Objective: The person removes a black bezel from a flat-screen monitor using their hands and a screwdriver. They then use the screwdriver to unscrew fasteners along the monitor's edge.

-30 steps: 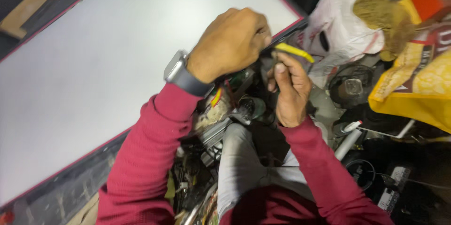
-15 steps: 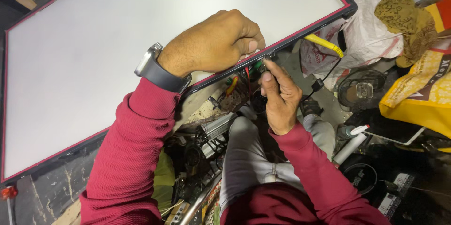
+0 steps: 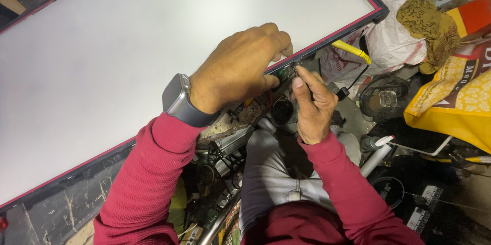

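White, blank panel (image 3: 153, 45) fills most of the left and middle of the view, pretty much a big flat display sheet in a thin dark frame with a reddish edge (image 3: 327, 40), lying tilted so its lower edge runs diagonally from bottom left up to the top right corner. Under that edge on the left you can see a scuffed grey surface (image 3: 56, 209).

Moving right, the left hand (image 3: 240, 68) comes in from a maroon ribbed sleeve (image 3: 148, 173) with a grey smartwatch (image 3: 180, 101) on the wrist. It's curled over the panel's lower edge, fingers bent down tight around the frame, so it's gripping the edge itself. Right below it there's a mess of small electronic parts and wires (image 3: 255, 109), too cluttered to sort out.

Next over, the right hand (image 3: 312, 104) sits just beside the left one, thumb and forefinger pinched together right at the frame's edge. Whether there's something tiny between them, I can't tell. Grey trousers (image 3: 266, 173) show below both hands.

Further right: a yellow handled tool (image 3: 350, 50) poking out by the panel's corner, a white plastic bag (image 3: 394, 35), a brownish patterned cloth (image 3: 427, 22) on top of it, a round black part (image 3: 383, 99) on the floor, and a yellow sack (image 3: 455, 102) at the far right edge.
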